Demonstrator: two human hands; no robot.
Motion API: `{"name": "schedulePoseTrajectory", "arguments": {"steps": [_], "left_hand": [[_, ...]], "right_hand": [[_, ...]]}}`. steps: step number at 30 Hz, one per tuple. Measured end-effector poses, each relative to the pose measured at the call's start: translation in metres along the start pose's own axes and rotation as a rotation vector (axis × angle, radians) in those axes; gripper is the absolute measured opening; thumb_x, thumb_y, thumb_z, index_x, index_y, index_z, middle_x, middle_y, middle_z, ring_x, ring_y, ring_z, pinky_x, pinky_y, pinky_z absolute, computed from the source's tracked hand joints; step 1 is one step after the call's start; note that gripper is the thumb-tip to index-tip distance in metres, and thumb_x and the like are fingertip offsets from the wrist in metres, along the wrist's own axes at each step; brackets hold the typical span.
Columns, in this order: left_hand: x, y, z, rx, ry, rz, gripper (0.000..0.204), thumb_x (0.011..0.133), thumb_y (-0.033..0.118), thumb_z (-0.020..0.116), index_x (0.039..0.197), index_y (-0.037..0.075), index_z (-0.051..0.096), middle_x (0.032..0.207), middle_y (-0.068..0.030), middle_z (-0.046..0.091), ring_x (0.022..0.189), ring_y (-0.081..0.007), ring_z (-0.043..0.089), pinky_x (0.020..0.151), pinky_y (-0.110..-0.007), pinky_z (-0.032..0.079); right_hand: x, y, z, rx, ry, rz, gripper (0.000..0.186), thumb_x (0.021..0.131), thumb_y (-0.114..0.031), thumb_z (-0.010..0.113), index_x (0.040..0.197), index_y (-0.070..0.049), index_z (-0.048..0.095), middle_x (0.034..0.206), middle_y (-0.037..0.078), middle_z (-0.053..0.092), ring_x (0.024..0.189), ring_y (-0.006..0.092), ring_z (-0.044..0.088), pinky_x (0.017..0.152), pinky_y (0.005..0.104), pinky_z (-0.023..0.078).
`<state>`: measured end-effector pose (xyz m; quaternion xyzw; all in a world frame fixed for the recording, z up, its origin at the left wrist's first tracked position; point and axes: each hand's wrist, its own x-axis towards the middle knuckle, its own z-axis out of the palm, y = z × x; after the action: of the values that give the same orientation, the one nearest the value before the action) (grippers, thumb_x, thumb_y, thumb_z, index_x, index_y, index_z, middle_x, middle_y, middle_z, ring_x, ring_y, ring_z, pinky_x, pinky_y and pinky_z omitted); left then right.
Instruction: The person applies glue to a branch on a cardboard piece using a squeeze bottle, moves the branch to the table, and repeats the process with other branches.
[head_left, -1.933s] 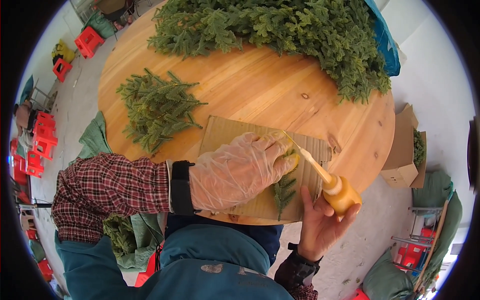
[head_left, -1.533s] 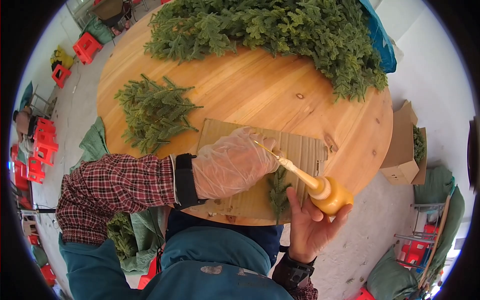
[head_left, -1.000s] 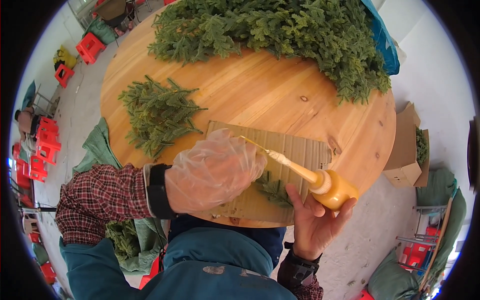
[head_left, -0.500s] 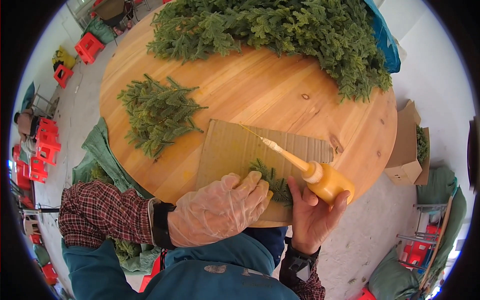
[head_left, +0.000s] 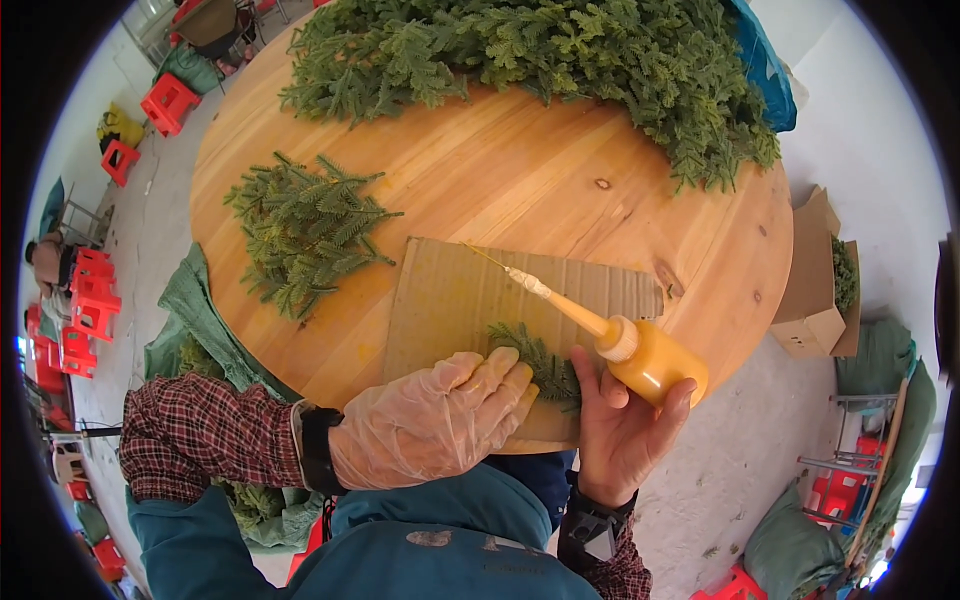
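Observation:
A squeeze bottle [head_left: 656,362] of orange-yellow liquid, with a long nozzle and a thin needle tip, rests in my bare right hand [head_left: 625,430]. The bottle is tilted, its needle pointing up and left over a cardboard sheet [head_left: 440,290]. My left hand [head_left: 430,420], in a clear plastic glove with yellow stains on the fingertips, lies over the near edge of the cardboard. Its fingers are pressed together against a small green fir sprig [head_left: 540,360]. Part of the sprig is hidden under the left fingers, and its right end lies beside my right fingers.
A loose pile of fir sprigs [head_left: 305,230] lies left on the round wooden table [head_left: 480,180]. A large heap of fir greenery [head_left: 540,50] covers the far side, by a blue bag [head_left: 765,70]. Right of the table stands a cardboard box [head_left: 805,290]; red stools [head_left: 168,104] stand left.
The view has shifted slightly, so the table and cardboard sit a little further left. The bottle's nozzle has tilted slightly; both hands keep nearly the same places.

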<state>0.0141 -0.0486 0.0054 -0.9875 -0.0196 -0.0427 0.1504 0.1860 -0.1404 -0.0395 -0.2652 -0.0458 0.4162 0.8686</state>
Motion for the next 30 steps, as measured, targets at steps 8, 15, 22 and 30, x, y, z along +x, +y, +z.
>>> {"name": "schedulePoseTrajectory", "arguments": {"steps": [8, 15, 22, 30], "left_hand": [[0.015, 0.0, 0.003, -0.342, 0.105, -0.218, 0.037, 0.086, 0.025, 0.053, 0.119, 0.009, 0.059, 0.113, -0.0129, 0.061, 0.109, -0.0277, 0.06, 0.095, -0.04, 0.044], [0.015, -0.007, 0.01, -0.277, 0.007, -0.095, 0.038, 0.088, 0.025, 0.052, 0.122, 0.01, 0.058, 0.115, -0.0121, 0.06, 0.114, -0.0293, 0.056, 0.102, -0.044, 0.039], [0.012, -0.006, 0.021, -0.274, 0.035, -0.083, 0.039, 0.088, 0.024, 0.05, 0.123, 0.009, 0.058, 0.118, -0.0125, 0.058, 0.116, -0.0297, 0.054, 0.105, -0.045, 0.036], [0.014, -0.008, 0.02, -0.308, -0.036, -0.073, 0.044, 0.091, 0.021, 0.043, 0.132, 0.007, 0.047, 0.124, -0.0142, 0.055, 0.121, -0.0328, 0.053, 0.109, -0.046, 0.031]], "right_hand": [[-0.001, 0.001, -0.005, -0.049, -0.069, -0.029, 0.053, 0.095, -0.044, 0.056, 0.127, -0.003, 0.048, 0.114, 0.01, 0.059, 0.072, 0.0156, 0.052, 0.103, 0.0596, 0.038], [-0.02, -0.016, -0.026, -0.229, -0.07, -0.226, 0.059, 0.091, -0.044, 0.061, 0.13, -0.003, 0.046, 0.127, 0.016, 0.055, 0.084, 0.022, 0.062, 0.1, 0.0482, 0.044], [-0.055, -0.049, -0.05, -0.78, 0.096, -0.547, 0.083, 0.08, -0.061, 0.066, 0.126, 0.005, 0.044, 0.12, 0.018, 0.054, 0.073, 0.0245, 0.065, 0.065, 0.0328, 0.056], [-0.059, -0.048, -0.07, -1.425, -0.013, -0.797, 0.106, 0.07, -0.075, 0.063, 0.13, 0.008, 0.033, 0.123, 0.02, 0.05, 0.083, 0.0278, 0.067, 0.047, 0.0247, 0.057]]}}
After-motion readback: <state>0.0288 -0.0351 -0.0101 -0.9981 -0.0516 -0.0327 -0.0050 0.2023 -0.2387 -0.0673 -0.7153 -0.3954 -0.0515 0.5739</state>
